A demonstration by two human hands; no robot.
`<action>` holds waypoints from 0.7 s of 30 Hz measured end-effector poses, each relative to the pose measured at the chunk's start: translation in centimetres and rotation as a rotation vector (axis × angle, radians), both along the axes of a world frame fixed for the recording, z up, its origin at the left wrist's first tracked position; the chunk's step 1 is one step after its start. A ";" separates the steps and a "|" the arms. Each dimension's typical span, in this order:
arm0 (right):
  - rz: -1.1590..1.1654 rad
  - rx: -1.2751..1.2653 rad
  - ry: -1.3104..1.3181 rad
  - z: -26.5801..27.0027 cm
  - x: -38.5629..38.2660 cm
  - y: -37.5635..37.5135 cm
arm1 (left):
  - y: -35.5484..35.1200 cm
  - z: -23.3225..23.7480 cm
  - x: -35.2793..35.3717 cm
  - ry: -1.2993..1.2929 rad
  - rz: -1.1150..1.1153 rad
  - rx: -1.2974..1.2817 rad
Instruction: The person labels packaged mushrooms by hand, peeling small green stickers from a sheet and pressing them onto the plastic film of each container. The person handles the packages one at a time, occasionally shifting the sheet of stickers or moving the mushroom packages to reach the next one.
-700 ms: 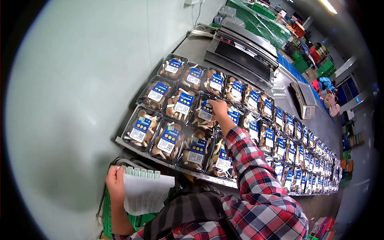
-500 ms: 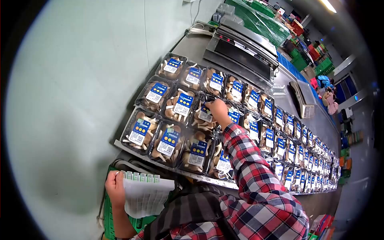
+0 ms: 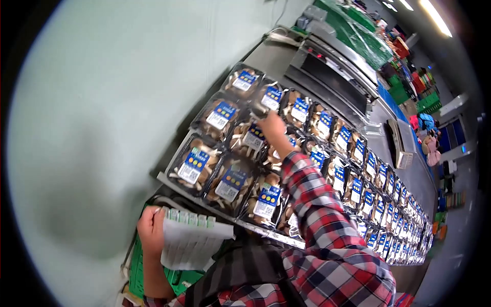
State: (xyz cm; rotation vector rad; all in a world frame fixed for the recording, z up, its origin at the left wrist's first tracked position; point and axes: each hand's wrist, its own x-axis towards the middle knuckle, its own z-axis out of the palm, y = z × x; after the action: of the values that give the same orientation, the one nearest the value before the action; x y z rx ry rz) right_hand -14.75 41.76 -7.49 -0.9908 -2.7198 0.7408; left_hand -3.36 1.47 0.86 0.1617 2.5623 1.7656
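Note:
My left hand [image 3: 152, 230] grips the edge of a white sheet of stickers [image 3: 192, 243], with small green-and-white labels along its top. My right hand [image 3: 273, 126] reaches over the middle row of mushroom packs, fingers bent together at the upper end of one mushroom pack [image 3: 249, 139]. What sits between those fingertips, if anything, is too small and blurred to make out. Dark trays of brown mushrooms under clear film, each with a blue-and-white label, surround it. A front-row mushroom pack [image 3: 193, 165] bears a small green sticker above its label. My right sleeve hides several packs.
Rows of packs run along the metal table [image 3: 271, 56] to the far right. Behind them stand a wrapping machine [image 3: 332, 69] and a scale [image 3: 401, 146]. A pale wall [image 3: 112, 102] borders the left. A green crate [image 3: 137, 271] sits below my left hand.
My right hand has moved from one middle-row pack to the neighbouring pack on its left. The view has shifted, so the table appears farther right. My left hand still holds the sticker sheet.

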 end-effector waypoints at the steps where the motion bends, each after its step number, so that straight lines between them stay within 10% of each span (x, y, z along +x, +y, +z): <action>1: 0.080 0.050 0.082 -0.5 0.3 0.5 | 0.0 -0.1 -0.5 0.073 -0.032 -0.078; 10: 1.191 -0.778 -0.167 9.1 10.5 -13.7 | 2.1 0.5 -2.3 0.007 -0.203 -0.013; 17: 1.204 -0.812 -0.189 8.5 10.8 -14.9 | 1.9 0.0 -2.3 -0.004 -0.150 -0.116; 21: 0.582 -0.979 -0.022 6.7 5.6 -12.0 | 0.0 -3.0 -2.4 -0.013 0.041 -0.018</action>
State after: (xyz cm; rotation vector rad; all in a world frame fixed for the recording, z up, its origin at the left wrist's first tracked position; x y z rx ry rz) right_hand -9.18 29.80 -0.82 -0.2353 -2.6140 2.2783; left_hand -5.72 1.42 -2.09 0.0975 2.5900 1.7503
